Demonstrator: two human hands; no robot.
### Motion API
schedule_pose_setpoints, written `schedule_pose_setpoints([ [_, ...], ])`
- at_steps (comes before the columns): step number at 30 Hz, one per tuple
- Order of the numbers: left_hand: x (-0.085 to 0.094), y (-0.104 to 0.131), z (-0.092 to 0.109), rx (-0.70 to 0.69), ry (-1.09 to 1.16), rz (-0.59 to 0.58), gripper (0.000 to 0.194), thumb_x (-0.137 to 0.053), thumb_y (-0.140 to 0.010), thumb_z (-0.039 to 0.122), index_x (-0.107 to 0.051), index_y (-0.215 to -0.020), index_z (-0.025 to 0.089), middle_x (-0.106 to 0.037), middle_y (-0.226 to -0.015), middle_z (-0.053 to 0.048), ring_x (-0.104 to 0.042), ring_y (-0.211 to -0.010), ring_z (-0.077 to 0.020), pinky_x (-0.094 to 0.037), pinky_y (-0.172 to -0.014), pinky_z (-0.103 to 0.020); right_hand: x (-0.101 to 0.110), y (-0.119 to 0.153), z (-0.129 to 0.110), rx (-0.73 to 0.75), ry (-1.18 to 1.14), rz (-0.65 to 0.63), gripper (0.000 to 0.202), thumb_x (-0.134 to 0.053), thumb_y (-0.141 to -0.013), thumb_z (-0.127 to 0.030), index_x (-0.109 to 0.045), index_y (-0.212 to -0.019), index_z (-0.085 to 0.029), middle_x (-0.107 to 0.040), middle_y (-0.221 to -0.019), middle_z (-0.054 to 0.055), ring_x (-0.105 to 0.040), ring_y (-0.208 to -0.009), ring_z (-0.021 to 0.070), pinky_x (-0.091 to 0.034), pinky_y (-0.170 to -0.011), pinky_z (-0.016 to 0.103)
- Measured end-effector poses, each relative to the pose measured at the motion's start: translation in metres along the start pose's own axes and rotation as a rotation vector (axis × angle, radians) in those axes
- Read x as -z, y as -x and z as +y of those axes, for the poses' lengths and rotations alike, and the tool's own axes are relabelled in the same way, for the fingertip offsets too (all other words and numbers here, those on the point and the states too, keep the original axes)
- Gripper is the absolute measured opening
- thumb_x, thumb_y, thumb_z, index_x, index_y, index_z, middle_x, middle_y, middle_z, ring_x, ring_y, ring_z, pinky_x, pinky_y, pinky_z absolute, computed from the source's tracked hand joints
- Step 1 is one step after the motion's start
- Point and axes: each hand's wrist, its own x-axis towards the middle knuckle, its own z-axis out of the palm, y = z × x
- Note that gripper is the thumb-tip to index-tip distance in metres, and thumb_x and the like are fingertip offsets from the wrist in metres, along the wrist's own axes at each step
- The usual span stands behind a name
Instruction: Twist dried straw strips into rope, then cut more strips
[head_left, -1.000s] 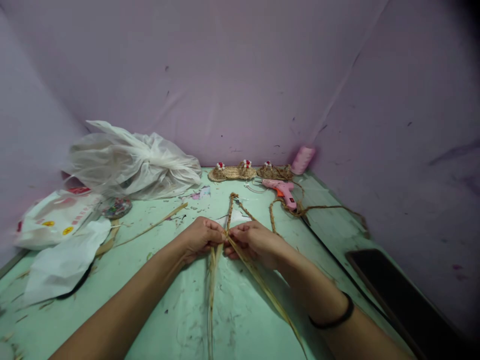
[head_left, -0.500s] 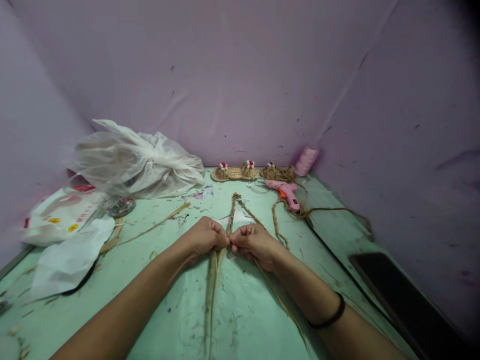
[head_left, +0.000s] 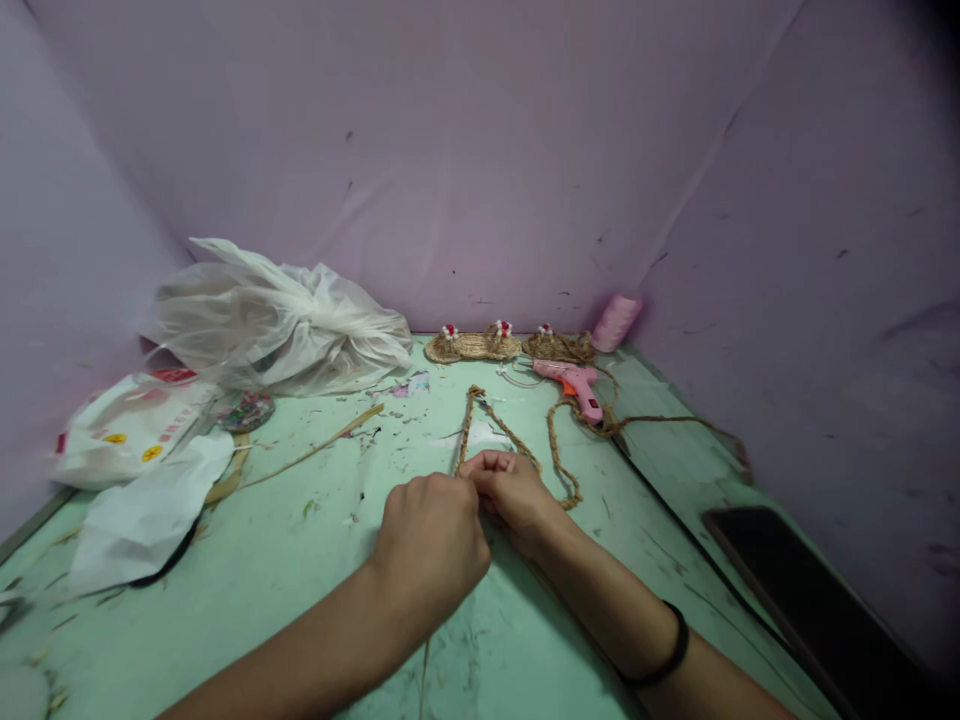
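Observation:
A thin braided cord (head_left: 466,432) of tan plant fibre runs from its bend on the green table down to my hands. My right hand (head_left: 517,500), wearing a black band on its wrist, pinches the lower end of the braid between thumb and forefinger. Beside it and touching it, my left hand (head_left: 435,535) is closed in a fist, back upward, around the loose fibre strands. Its fingers hide most of them; one thin strand (head_left: 426,670) shows below the fist. More of the braided cord (head_left: 555,450) loops to the right of my hands.
Woven slippers (head_left: 480,347) with red and white beads lie by the wall. Near them are a pink glue gun (head_left: 574,385) and a pink thread spool (head_left: 617,322). Plastic bags (head_left: 300,320) fill the left back. A dark phone (head_left: 795,590) lies at right, beside a black cable.
My left hand has turned over and come nearer, going from a pinch to a fist across the strands. My right hand has stayed at the braid's end, still pinching.

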Motion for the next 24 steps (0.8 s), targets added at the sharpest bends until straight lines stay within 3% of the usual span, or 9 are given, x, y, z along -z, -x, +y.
schedule_pose_setpoints([
  [4, -0.005, 0.004, 0.005, -0.045, 0.005, 0.001, 0.029, -0.037, -0.073, 0.021, -0.065, -0.079, 0.016, -0.062, -0.069, -0.012, -0.058, -0.067, -0.0243, -0.039, -0.058, -0.033, 0.001, 0.002, 0.001, 0.009, -0.036, 0.012, 0.004, -0.054, -0.049, -0.014, -0.053, -0.052, -0.012, -0.042, -0.038, -0.007, -0.029, -0.035, 0.0022, -0.017, -0.037, 0.019],
  [9, 0.004, -0.002, -0.008, -0.101, 0.226, -0.003, 0.017, -0.050, -0.066, 0.025, -0.063, -0.063, 0.015, -0.056, -0.056, -0.009, -0.054, -0.056, -0.0199, -0.035, -0.055, -0.028, 0.001, 0.007, -0.004, -0.026, -0.082, -0.044, 0.007, -0.056, -0.052, -0.017, -0.050, -0.052, -0.014, -0.041, -0.037, -0.007, -0.029, -0.034, 0.0028, -0.016, -0.036, 0.019],
  [11, 0.014, -0.010, -0.018, -0.060, 0.347, -0.013, 0.022, -0.050, -0.067, 0.030, -0.058, -0.053, 0.015, -0.052, -0.049, -0.006, -0.050, -0.050, -0.0172, -0.032, -0.050, -0.027, 0.002, 0.009, -0.007, -0.034, -0.086, -0.072, 0.009, -0.056, -0.054, -0.019, -0.048, -0.052, -0.014, -0.040, -0.038, -0.007, -0.027, -0.032, 0.0024, -0.014, -0.035, 0.019],
  [13, 0.020, -0.018, -0.027, 0.095, 0.544, 0.029, 0.020, -0.049, -0.068, 0.029, -0.059, -0.059, 0.014, -0.054, -0.052, -0.004, -0.048, -0.045, -0.0133, -0.030, -0.046, -0.024, 0.003, 0.010, -0.009, -0.039, -0.078, -0.106, 0.011, -0.055, -0.056, -0.019, -0.047, -0.051, -0.014, -0.039, -0.038, -0.007, -0.023, -0.031, 0.0016, -0.012, -0.034, 0.019],
  [14, 0.021, -0.023, -0.030, 0.184, 0.688, -0.024, 0.017, -0.050, -0.067, 0.027, -0.060, -0.067, 0.014, -0.055, -0.055, -0.003, -0.045, -0.041, -0.0110, -0.029, -0.043, -0.023, 0.003, 0.010, -0.009, -0.038, -0.073, -0.122, 0.011, -0.055, -0.056, -0.020, -0.047, -0.051, -0.014, -0.038, -0.038, -0.007, -0.021, -0.031, 0.0014, -0.012, -0.034, 0.019],
  [16, 0.016, -0.030, -0.032, 0.282, 0.978, -0.249, 0.017, -0.051, -0.064, 0.022, -0.059, -0.076, 0.012, -0.056, -0.055, -0.001, -0.042, -0.035, -0.0084, -0.027, -0.037, -0.021, 0.004, 0.008, -0.007, -0.025, -0.072, -0.140, 0.011, -0.055, -0.057, -0.020, -0.047, -0.052, -0.014, -0.041, -0.039, -0.007, -0.024, -0.032, 0.0018, -0.014, -0.035, 0.019],
  [19, -0.001, -0.036, -0.031, 0.276, 1.285, -0.506, 0.010, -0.052, -0.062, 0.018, -0.057, -0.064, 0.010, -0.054, -0.051, -0.001, -0.042, -0.035, -0.0069, -0.028, -0.034, -0.019, 0.005, 0.005, -0.003, 0.014, -0.044, -0.147, 0.010, -0.055, -0.058, -0.020, -0.047, -0.055, -0.015, -0.046, -0.042, -0.005, -0.035, -0.035, 0.0042, -0.018, -0.037, 0.018],
  [24, -0.016, -0.042, -0.036, 0.300, 1.285, -0.473, 0.011, -0.057, -0.057, 0.020, -0.058, -0.058, 0.009, -0.046, -0.040, 0.002, -0.038, -0.030, -0.0063, -0.026, -0.030, -0.018, 0.014, 0.000, -0.004, 0.150, 0.116, -0.213, 0.011, -0.056, -0.062, -0.021, -0.049, -0.057, -0.014, -0.051, -0.048, -0.002, -0.038, -0.042, 0.0046, -0.024, -0.042, 0.018],
])
